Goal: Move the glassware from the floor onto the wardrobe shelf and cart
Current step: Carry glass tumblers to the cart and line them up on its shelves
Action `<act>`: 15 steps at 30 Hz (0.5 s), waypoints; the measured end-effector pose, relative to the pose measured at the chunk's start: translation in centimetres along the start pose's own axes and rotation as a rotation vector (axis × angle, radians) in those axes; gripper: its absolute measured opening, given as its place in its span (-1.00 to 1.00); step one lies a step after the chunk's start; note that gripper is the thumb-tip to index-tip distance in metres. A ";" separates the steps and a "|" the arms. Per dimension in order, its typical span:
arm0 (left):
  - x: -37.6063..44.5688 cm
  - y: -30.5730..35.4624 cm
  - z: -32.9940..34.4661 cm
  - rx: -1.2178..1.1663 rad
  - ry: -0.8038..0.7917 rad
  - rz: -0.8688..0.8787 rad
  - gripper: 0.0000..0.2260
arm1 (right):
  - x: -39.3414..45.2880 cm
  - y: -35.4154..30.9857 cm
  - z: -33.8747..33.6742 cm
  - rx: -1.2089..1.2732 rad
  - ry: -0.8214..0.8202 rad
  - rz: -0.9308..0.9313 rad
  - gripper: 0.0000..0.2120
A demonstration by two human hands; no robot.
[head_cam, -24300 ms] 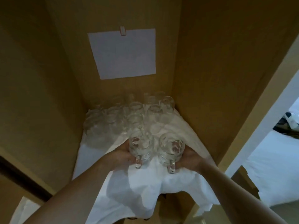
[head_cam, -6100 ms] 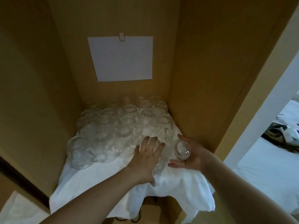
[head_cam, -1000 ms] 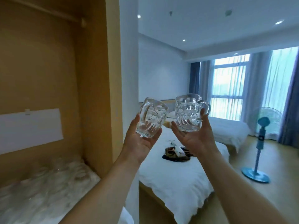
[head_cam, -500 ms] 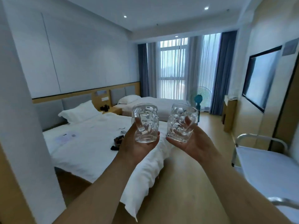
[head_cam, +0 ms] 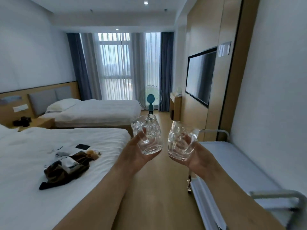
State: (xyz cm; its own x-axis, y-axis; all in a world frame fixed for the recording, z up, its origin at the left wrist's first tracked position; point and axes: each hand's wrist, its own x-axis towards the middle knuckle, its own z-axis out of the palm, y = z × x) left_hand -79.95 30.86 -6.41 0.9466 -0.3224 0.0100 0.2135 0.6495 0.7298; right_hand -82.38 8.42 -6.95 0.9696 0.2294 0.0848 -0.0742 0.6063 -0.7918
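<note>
Two clear dimpled glass mugs are held up in front of me at chest height. My left hand [head_cam: 132,155] grips the left mug [head_cam: 147,136] from below and behind, fingers curled round its body. My right hand [head_cam: 197,156] grips the right mug [head_cam: 180,141], whose handle points right. The mugs stand a little apart, both roughly upright. The cart [head_cam: 235,165], with a white-covered top and grey metal rails, stands at the lower right against the wall, just right of my right hand. The wardrobe shelf is out of view.
A white bed [head_cam: 41,156] with dark clothes and small items on it fills the left. A second bed [head_cam: 94,110] lies beyond. A wooden floor aisle [head_cam: 159,196] runs between bed and cart. A blue standing fan [head_cam: 150,100], a wall TV [head_cam: 200,78] and curtained windows are further off.
My view has swung right from the wardrobe into the room, and the cart is now closer at lower right. Both hands still hold the mugs, now slightly lower and nearer the cart.
</note>
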 end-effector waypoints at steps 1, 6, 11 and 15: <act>1.5 0.1 -0.7 0.021 -0.008 -0.038 -0.17 | 1.0 0.3 -0.4 -0.013 0.024 -0.004 -0.04; 8.1 0.0 -3.9 0.091 -0.015 -0.191 -0.22 | 4.8 1.9 -2.1 -0.045 0.118 -0.029 -0.08; 13.5 -1.7 -5.7 0.127 -0.085 -0.241 -0.26 | 7.7 3.0 -5.3 -0.052 0.160 -0.061 -0.22; 18.8 -3.7 -6.5 0.086 -0.088 -0.352 -0.58 | 10.6 2.7 -8.7 -0.026 0.242 -0.089 -0.34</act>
State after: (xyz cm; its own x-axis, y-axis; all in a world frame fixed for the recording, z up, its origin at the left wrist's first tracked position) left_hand -61.36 26.92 -13.35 0.7935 -0.5760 -0.1962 0.4977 0.4288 0.7539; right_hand -70.24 5.88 -13.42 0.9998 -0.0150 0.0101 0.0171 0.5956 -0.8031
